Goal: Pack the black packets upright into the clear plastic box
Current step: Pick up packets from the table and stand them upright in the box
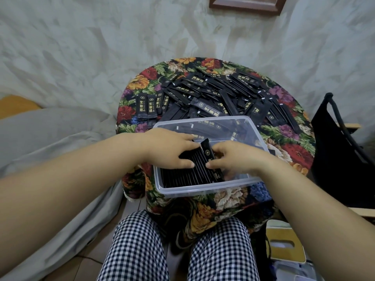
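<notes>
Packet (207, 152) ending the boxed row (182, 176) sits pinched by right fingers (222, 148); straight left fingers (182, 138) press it.

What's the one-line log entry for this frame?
step: packing | left hand: resting on packet row in box | right hand: pinching end packet | loose packets: piled behind box

The person reaches in from 8 and 4 o'clock, the left hand (172, 148) lying palm-down with fingers nearly straight and thumb spread, the right hand (237, 157) just beside it at its 3 o'clock, knuckles up, fingers and thumb curled onto one black packet (209, 157).
</notes>
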